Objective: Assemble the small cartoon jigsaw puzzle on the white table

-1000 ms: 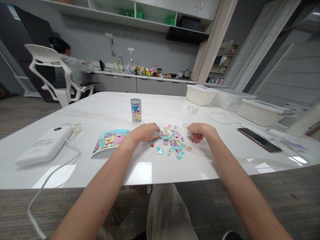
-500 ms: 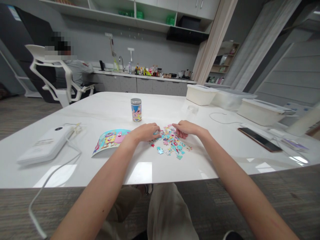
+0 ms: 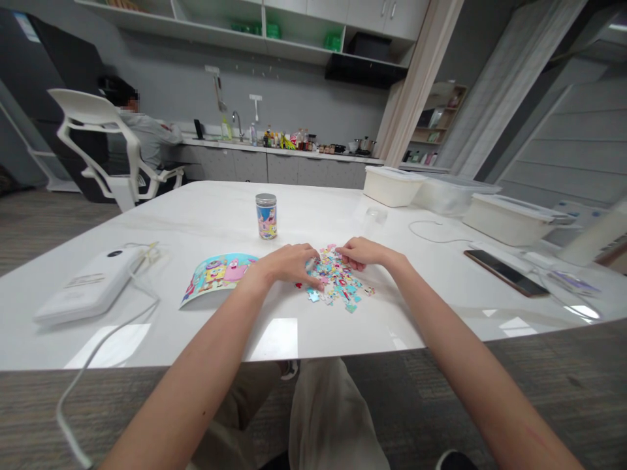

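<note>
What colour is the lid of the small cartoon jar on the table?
Silvery grey metal, on the jar, seen in the head view.

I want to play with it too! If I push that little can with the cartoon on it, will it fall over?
The can stands upright, taller than it is wide, so a push near its metal lid would probably tip it. It is round, so once down it would likely roll across the smooth, glossy table. A low push might just slide it.
</note>
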{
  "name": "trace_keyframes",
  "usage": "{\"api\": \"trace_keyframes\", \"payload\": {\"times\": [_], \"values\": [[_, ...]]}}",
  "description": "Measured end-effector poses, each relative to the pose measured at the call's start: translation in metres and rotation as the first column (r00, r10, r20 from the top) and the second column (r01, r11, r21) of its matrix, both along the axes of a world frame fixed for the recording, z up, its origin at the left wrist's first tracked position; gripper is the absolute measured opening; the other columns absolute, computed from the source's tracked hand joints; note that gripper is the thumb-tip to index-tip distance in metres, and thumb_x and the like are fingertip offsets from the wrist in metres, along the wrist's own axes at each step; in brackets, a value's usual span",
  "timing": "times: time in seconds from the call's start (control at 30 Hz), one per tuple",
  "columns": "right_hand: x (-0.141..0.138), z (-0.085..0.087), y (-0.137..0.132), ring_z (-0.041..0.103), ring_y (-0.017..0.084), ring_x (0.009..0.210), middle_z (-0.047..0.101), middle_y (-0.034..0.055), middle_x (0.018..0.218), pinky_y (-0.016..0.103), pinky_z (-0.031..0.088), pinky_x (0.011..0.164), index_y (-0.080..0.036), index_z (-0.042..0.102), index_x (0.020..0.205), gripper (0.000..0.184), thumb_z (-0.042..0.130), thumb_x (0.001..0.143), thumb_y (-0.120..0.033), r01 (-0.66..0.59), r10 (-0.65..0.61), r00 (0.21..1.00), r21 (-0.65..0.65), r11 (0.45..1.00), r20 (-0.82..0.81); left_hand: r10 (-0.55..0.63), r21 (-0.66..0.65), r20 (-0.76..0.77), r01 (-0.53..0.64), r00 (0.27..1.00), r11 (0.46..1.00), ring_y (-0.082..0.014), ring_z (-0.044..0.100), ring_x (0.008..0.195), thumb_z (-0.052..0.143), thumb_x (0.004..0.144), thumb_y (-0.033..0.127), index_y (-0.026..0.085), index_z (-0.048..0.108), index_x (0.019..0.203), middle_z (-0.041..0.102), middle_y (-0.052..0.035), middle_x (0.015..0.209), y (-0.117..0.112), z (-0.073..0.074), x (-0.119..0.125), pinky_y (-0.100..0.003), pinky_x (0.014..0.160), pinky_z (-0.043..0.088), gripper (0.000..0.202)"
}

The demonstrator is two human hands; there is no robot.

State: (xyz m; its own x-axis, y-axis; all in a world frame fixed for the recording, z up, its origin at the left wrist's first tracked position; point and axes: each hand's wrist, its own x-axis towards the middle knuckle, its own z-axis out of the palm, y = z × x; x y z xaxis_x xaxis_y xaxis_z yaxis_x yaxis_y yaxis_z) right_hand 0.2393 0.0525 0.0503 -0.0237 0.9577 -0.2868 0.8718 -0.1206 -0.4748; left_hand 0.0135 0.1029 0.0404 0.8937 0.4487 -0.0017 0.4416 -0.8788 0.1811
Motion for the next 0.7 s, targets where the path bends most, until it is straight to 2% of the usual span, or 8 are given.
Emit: {"api": "trace_keyframes", "payload": {"times": [0.17, 0.23, 0.27, 0.37, 0.47, 0.57, 0.7], "values": [[0.004, 0.007, -0.004, 0.055, 0.011, 0.045, 0.063, 0.0047, 0.055, 0.023, 0.046, 0.051, -0.015, 0.055, 0.065, 0.044, 0.047, 0.094, -0.047, 0.009, -0.009, 0.999, 0.003, 1.0, -0.042, 0.013, -0.015, 0.005, -0.013, 1.0, 1.0, -0.0255, 0.058, 0.105, 0.054, 0.071, 0.077, 0.021, 0.056, 0.122, 0.058, -0.0106, 0.126, 0.0, -0.001, 0.001, -0.033, 0.089, 0.042, 0.077], [0.01, 0.013, -0.008, 0.055, 0.011, 0.044, 0.063, 0.0061, 0.053, 0.024, 0.046, 0.05, -0.015, 0.054, 0.06, 0.049, 0.049, 0.092, -0.053, 0.011, -0.017, 0.998, -0.089, 0.996, -0.06, 0.012, -0.02, 0.009, -0.011, 1.0, 1.0, -0.0254, 0.058, 0.106, 0.052, 0.073, 0.077, 0.02, 0.057, 0.122, 0.058, -0.0111, 0.126, 0.0, -0.001, 0.001, -0.033, 0.09, 0.042, 0.075], [0.012, 0.016, -0.011, 0.055, 0.012, 0.043, 0.063, 0.007, 0.051, 0.025, 0.045, 0.049, -0.015, 0.055, 0.059, 0.052, 0.049, 0.09, -0.056, 0.001, -0.014, 0.997, -0.177, 0.984, -0.071, 0.011, -0.022, 0.01, -0.011, 1.0, 1.0, -0.0252, 0.058, 0.106, 0.051, 0.074, 0.076, 0.02, 0.057, 0.121, 0.058, -0.0112, 0.126, 0.001, -0.001, 0.001, -0.033, 0.091, 0.041, 0.074], [0.017, 0.026, -0.021, 0.058, 0.013, 0.045, 0.066, 0.01, 0.053, 0.023, 0.041, 0.045, -0.013, 0.061, 0.06, 0.058, 0.05, 0.085, -0.064, -0.067, 0.022, 0.994, -0.442, 0.895, -0.105, 0.017, -0.014, 0.017, -0.016, 1.0, 1.0, -0.0252, 0.058, 0.109, 0.047, 0.079, 0.075, 0.02, 0.058, 0.121, 0.059, -0.0114, 0.126, 0.002, -0.001, 0.0, -0.033, 0.093, 0.04, 0.07], [0.017, 0.031, -0.028, 0.062, 0.013, 0.05, 0.07, 0.0124, 0.062, 0.02, 0.037, 0.04, -0.011, 0.065, 0.063, 0.06, 0.056, 0.077, -0.069, -0.123, 0.067, 0.991, -0.567, 0.814, -0.118, 0.006, -0.014, 0.0, -0.006, 1.0, 1.0, -0.0261, 0.057, 0.111, 0.052, 0.075, 0.075, 0.02, 0.056, 0.125, 0.06, -0.0108, 0.126, 0.004, 0.0, -0.003, -0.033, 0.094, 0.039, 0.074], [0.014, 0.028, -0.027, 0.066, 0.015, 0.057, 0.072, 0.0117, 0.068, 0.02, 0.043, 0.045, -0.011, 0.067, 0.068, 0.053, 0.062, 0.074, -0.063, -0.166, 0.081, 0.982, -0.579, 0.798, -0.17, -0.03, -0.038, -0.015, 0.03, 0.999, 0.999, -0.0267, 0.057, 0.113, 0.063, 0.066, 0.072, 0.021, 0.052, 0.13, 0.058, -0.01, 0.129, 0.006, 0.001, -0.005, -0.032, 0.094, 0.04, 0.083], [0.007, 0.019, -0.02, 0.068, 0.016, 0.061, 0.072, 0.0072, 0.066, 0.026, 0.054, 0.062, -0.012, 0.067, 0.078, 0.036, 0.068, 0.073, -0.048, -0.215, 0.072, 0.951, -0.474, 0.854, -0.301, -0.011, -0.043, 0.001, 0.011, 1.0, 0.999, -0.0255, 0.056, 0.112, 0.063, 0.067, 0.071, 0.023, 0.052, 0.129, 0.058, -0.0098, 0.129, 0.007, -0.002, -0.004, -0.031, 0.094, 0.04, 0.079]]}}
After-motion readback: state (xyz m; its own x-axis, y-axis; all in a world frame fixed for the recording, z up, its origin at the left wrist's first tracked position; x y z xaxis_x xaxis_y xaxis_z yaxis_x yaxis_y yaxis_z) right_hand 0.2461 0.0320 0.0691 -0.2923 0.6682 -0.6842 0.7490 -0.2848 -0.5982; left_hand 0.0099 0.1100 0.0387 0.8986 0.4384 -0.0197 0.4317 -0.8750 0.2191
